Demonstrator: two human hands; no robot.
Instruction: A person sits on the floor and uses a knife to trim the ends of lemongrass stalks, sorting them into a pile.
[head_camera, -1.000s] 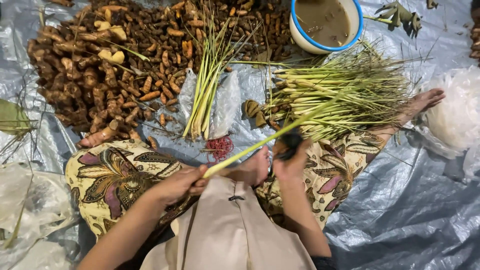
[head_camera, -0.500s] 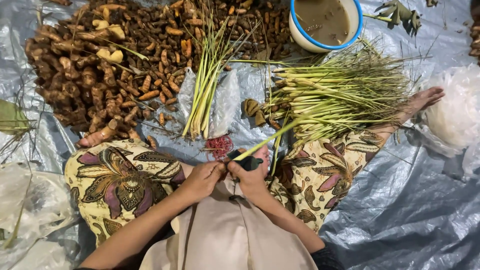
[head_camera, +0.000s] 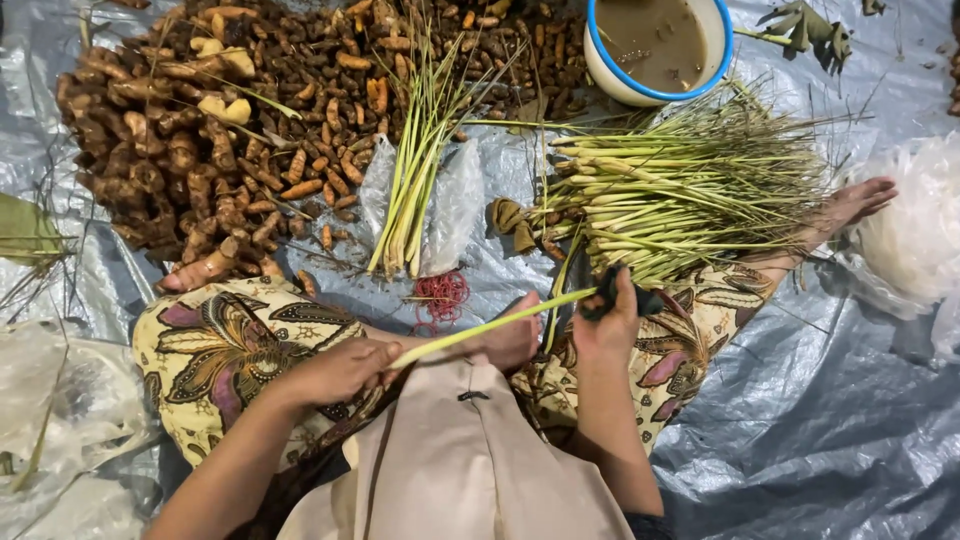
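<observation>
Tarp (head_camera: 820, 420) glossy crinkled plastic; roots (head_camera: 200, 170) rough, matt; skirt (head_camera: 230, 340) patterned cloth; bowl (head_camera: 655, 95) smooth enamel-like.

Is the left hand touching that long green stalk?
Touching. The head view shows the left hand closed around the pale end of the green stalk.

Site was a floor-level produce-sorting spot: grey tarpaulin (head_camera: 800, 420) carried heaped roots (head_camera: 200, 150), lemongrass stalks (head_camera: 680, 190), a basin (head_camera: 655, 50).

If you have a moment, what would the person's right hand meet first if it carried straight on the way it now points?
The right hand, gripping a dark-handled tool, points up-frame. Just beyond it lies the loose pile of pale green lemongrass stalks, so it would probably meet those first, though depth is hard to judge from above.
</observation>
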